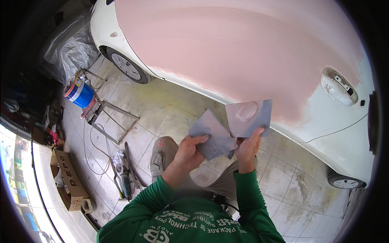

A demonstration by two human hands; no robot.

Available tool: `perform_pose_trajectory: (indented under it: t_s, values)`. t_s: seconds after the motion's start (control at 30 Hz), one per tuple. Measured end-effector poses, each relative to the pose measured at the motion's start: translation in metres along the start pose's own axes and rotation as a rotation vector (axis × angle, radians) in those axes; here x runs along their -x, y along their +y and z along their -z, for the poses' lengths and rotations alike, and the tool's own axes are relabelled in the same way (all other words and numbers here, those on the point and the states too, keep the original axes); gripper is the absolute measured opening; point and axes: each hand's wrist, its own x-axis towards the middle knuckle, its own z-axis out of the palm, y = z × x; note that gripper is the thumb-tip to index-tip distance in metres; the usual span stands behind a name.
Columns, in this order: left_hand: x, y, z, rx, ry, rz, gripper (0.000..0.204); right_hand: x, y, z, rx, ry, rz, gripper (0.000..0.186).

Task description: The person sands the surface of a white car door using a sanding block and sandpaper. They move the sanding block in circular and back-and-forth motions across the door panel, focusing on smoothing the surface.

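Observation:
My left hand [186,153] is closed on a grey filler spreader [214,135], a flat square sheet smeared with pale pink, thumb on top. My right hand [248,150] grips a second grey filler spreader [260,116], which carries a lump of pink body filler [246,111]. The two sheets are held up side by side, their near corners meeting or nearly so; whether they touch I cannot tell. Beyond them stands a white car whose door [227,56] is largely coated in dull pink. Both hands are apart from the car.
A blue can [80,94] sits on a metal stand [106,117] at the left. On the tiled floor lie an angle grinder [122,174] and a cable. A cardboard box [69,178] stands at the far left. Plastic sheeting [73,52] hangs near the front wheel [125,65].

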Motion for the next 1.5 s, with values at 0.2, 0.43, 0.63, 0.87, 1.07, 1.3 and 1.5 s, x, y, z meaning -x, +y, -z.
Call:
perform_pose_trajectory:
  t_s: [0.2, 0.43, 0.63, 0.87, 1.07, 1.3, 1.5]
  values:
    - [-0.017, 0.007, 0.027, 0.012, 0.083, 0.026, 0.038, 0.015, 0.03, 0.01, 0.386, -0.338, 0.026, 0.067]
    - [-0.035, 0.06, -0.009, -0.396, -0.108, -0.573, 0.046, 0.026, 0.029, 0.02, 0.679, -0.456, -0.193, 0.052]
    - [-0.006, 0.064, -0.018, -1.257, -0.668, -1.201, 0.064, 0.011, -0.001, -0.035, -0.29, -0.146, -0.384, 0.051]
    - [-0.059, 0.115, 0.075, -1.773, -0.439, -1.322, 0.056, 0.025, 0.007, -0.06, -0.092, -0.118, -0.302, 0.052]
    - [-0.019, 0.079, 0.056, -1.514, -0.531, -1.326, 0.054, -0.002, -0.002, -0.072, 0.729, -0.004, 0.032, 0.056]
    - [-0.102, 0.139, 0.149, 0.254, -0.023, -0.383, 0.03, -0.064, -0.182, -0.002, 0.314, 0.149, 0.389, 0.072]
    - [-0.214, 0.304, 0.156, 0.002, 0.166, -0.908, 0.036, -0.097, -0.262, 0.051, 0.42, 0.216, 0.464, 0.073]
